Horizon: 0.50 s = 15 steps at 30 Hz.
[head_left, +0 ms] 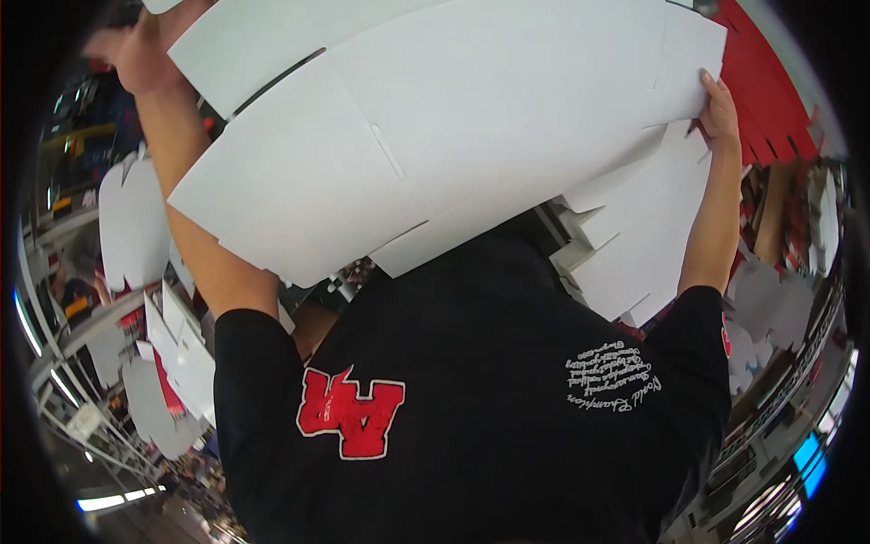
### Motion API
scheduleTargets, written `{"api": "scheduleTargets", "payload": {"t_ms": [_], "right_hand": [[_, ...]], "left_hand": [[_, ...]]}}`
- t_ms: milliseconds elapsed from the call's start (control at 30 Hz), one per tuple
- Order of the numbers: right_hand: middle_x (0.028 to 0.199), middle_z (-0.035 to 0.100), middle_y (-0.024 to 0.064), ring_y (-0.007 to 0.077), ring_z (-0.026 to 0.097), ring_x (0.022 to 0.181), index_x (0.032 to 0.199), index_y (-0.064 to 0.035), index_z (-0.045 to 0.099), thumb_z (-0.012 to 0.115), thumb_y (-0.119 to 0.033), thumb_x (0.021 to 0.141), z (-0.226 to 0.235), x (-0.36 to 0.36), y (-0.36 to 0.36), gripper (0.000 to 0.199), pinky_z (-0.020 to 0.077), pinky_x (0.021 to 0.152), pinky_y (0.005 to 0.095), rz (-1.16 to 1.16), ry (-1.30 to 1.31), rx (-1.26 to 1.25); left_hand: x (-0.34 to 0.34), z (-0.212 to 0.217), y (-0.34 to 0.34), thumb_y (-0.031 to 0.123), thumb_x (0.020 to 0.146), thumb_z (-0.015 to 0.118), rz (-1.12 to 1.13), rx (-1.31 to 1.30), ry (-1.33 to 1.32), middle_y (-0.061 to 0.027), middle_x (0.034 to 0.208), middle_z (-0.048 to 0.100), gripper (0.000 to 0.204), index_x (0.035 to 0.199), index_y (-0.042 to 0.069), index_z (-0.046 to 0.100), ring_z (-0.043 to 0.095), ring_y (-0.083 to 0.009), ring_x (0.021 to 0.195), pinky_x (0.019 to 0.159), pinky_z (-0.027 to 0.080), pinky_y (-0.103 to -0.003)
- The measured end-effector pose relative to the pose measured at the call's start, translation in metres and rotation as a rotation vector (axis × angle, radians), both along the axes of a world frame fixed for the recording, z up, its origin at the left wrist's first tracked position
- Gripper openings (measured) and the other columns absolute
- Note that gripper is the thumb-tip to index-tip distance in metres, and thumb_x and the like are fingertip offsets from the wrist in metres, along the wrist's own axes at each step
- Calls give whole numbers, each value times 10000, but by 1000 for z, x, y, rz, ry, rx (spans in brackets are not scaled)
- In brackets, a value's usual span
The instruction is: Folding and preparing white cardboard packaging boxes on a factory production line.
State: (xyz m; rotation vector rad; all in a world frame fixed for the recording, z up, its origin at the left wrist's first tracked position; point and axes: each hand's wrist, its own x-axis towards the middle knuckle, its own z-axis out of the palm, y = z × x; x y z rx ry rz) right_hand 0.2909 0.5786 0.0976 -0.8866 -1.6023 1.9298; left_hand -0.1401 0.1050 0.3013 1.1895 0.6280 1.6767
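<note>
A large white die-cut cardboard sheet (489,118) with slots and crease lines spans the upper middle, tilted in front of my black shirt. My right hand (719,107) grips its right edge, thumb on the near face and the other fingers hidden behind. At the upper left my left hand (149,50) is raised beside another white cardboard panel (263,54), slightly blurred. Its visible fingers are stretched out and apart, and no held thing shows in it. Below my right hand, a further white slotted cardboard piece (648,227) hangs behind the large sheet.
A red panel (766,82) with slots along its lower edge stands at the upper right. White cardboard pieces (136,222) lie at the left, near a metal rail (109,317). More pale cut pieces (770,299) are at the right.
</note>
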Motion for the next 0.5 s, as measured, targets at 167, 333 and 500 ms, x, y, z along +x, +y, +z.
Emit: {"api": "scheduleTargets", "payload": {"t_ms": [167, 333, 500], "right_hand": [[1117, 572, 93, 167, 551, 1012, 1179, 21, 499, 571, -207, 887, 20, -57, -93, 378, 434, 893, 295, 55, 40, 42], [1078, 588, 97, 152, 558, 982, 1139, 58, 517, 650, -253, 836, 39, -147, -143, 454, 433, 864, 267, 260, -84, 189], [1099, 588, 103, 166, 566, 973, 1158, 54, 520, 693, -306, 793, 25, -219, -176, 542, 434, 861, 285, 321, -90, 211]], "left_hand": [[79, -114, -144, 833, 638, 436, 1452, -408, -44, -220, 1407, 283, 1206, 1354, -110, 206, 318, -299, 1283, 1045, 265, -417], [140, -122, -244, 884, 634, 287, 1068, -247, -430, -260, 1392, 282, 1209, 1362, -79, 230, 304, -354, 1281, 1056, 246, -437], [131, -164, -330, 332, 905, 465, 1440, -525, -340, -140, 1267, 489, 516, 1267, -33, 418, 474, -310, 1153, 973, 380, -420]]}}
